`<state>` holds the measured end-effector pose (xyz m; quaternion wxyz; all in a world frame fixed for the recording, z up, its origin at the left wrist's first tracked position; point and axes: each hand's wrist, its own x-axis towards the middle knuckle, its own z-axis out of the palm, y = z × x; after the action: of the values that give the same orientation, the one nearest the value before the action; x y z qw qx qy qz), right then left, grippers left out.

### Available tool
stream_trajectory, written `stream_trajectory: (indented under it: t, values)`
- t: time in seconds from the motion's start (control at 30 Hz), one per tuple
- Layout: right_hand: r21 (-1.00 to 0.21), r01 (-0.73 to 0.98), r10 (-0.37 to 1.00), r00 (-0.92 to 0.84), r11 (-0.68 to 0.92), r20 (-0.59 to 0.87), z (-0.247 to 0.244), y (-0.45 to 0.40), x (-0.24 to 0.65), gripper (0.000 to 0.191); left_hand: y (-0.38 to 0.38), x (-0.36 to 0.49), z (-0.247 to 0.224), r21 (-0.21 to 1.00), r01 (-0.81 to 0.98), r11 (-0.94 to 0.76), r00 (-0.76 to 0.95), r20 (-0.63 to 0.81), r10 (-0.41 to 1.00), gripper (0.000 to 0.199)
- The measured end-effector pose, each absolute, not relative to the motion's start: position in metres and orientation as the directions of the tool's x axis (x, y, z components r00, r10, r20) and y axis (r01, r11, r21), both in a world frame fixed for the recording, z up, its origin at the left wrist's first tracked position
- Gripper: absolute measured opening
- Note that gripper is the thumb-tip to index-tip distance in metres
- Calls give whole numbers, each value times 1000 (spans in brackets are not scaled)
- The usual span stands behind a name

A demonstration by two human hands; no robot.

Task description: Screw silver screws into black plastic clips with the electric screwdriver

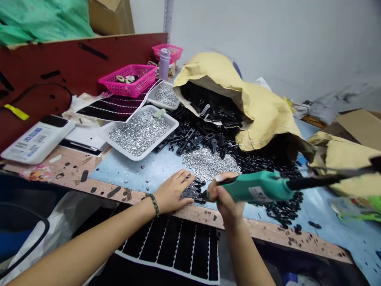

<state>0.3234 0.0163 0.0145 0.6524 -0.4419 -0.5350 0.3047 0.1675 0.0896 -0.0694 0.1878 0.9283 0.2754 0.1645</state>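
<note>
Farthest to our left, a dark red board (38, 67) stands behind the tabletop (89, 186), and a white plastic box (37, 139) lies against it. A white plastic bag (50, 226) hangs below the tabletop's edge. Moving right, we find a pink plastic basket (126, 79) holding a few pale rings, a lilac bottle (164, 63), and a white tray (157, 141) heaped with small silver metal pieces.

Our left hand (174, 193), with a beaded bracelet (154, 204) at the wrist, lies flat, its fingers (183, 178) spread over a short strip of black plastic links (193, 190). That strip sits at the front of the tabletop, just inside the edge. Our right hand (224, 198) is just beside it, its fingers (222, 204) closed around a green-bodied electric tool (258, 188). The tool's dark tip points at the strip's right end, though we cannot tell whether they touch.

Beyond our hands, a heap of loose black links (208, 139) spills from a torn kraft paper bag (238, 103) across a pale blue sheet (127, 174), with silver pieces (208, 165) scattered in front. Farther right stands a cardboard box (357, 127).
</note>
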Motion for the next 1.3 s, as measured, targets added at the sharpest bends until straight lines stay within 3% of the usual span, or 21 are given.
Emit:
stream_trajectory:
  t: [0.07, 0.17, 0.33, 0.43, 0.5, 0.53, 0.57, 0.6, 0.63, 0.7, 0.73, 0.77, 0.87, 0.97, 1.3]
  values:
    - [-844, 54, 758, 411, 534, 506, 27, 5, 332, 12, 90, 168, -69, 406, 472, -783, 795, 187, 577, 70]
    - [-784, 240, 509, 645, 573, 570, 35, -27, 359, 19, 90, 170, -70, 359, 488, -796, 794, 196, 575, 67]
    - [-852, 452, 324, 790, 266, 520, 23, -97, 408, 24, 101, 174, -72, 275, 498, -822, 822, 153, 549, 73]
    - [-733, 679, 42, 731, 43, 681, 8, -147, 414, 43, 99, 174, -55, 260, 504, -824, 819, 160, 551, 73]
    - [-658, 749, -130, 647, -72, 751, -15, -176, 406, 51, 85, 173, -38, 299, 470, -830, 780, 299, 549, 70]
    - [-698, 712, -132, 686, -81, 715, -31, -186, 401, 46, 72, 173, -32, 331, 421, -845, 758, 383, 528, 67]
    - [-818, 568, 34, 823, -87, 567, -51, -193, 395, 38, 57, 174, -28, 364, 342, -866, 746, 455, 486, 63]
    - [-929, 339, 273, 917, -149, 291, -73, -194, 390, 36, 40, 176, -29, 393, 238, -888, 780, 468, 416, 59]
    - [-960, 98, 454, 890, -262, -33, -95, -192, 387, 40, 22, 180, -34, 411, 98, -906, 841, 453, 296, 56]
    - [-937, -30, 510, 833, -348, -216, -135, -177, 384, 48, -12, 190, -56, 434, -40, -900, 962, 260, 83, 52]
    - [-925, -68, 527, 805, -374, -272, -151, -167, 384, 49, -25, 196, -70, 428, -36, -903, 985, 168, 40, 52]
    - [-919, -89, 549, 779, -383, -304, -164, -157, 384, 48, -36, 201, -86, 398, -38, -917, 992, 128, 14, 55]
    - [-924, -116, 612, 717, -365, -332, -182, -135, 387, 40, -52, 213, -125, 312, 113, -943, 988, 68, 140, 63]
    - [-939, -127, 636, 706, -320, -312, -187, -130, 387, 36, -55, 215, -140, 299, 168, -939, 982, 38, 187, 66]
    - [-939, -121, 480, 834, -321, -272, -195, -135, 379, 37, -57, 212, -140, 345, 172, -923, 981, 23, 192, 69]
